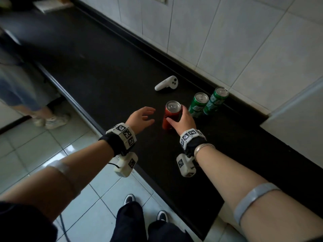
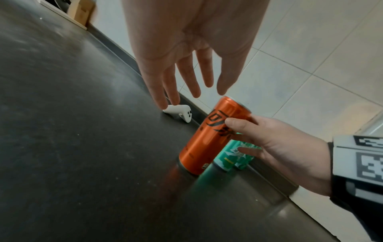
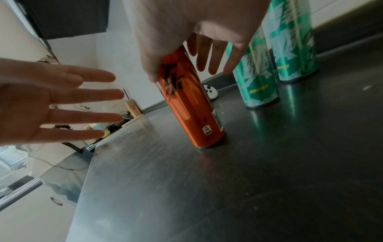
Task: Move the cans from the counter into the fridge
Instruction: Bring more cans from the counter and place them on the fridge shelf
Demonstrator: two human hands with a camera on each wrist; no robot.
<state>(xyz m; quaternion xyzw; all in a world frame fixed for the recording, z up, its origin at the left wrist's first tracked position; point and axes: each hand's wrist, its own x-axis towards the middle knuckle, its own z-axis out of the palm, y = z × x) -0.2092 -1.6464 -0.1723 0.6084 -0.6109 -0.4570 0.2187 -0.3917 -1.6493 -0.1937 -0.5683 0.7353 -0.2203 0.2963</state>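
Now upright on counter (image 1: 104,70): red can (image 1: 171,117), thumb and fingers of right hand (image 1: 183,122) curled around it. Just left, apart, left hand (image 1: 139,117) spread wide, holding nothing. Green cans (image 1: 198,104) behind.

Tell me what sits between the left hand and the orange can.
Nothing: in the head view only bare black counter shows between the open left hand and the orange can, which the right hand grips.

An orange can (image 1: 171,114) stands upright on the counter (image 1: 104,72), two green cans (image 1: 208,103) just behind.
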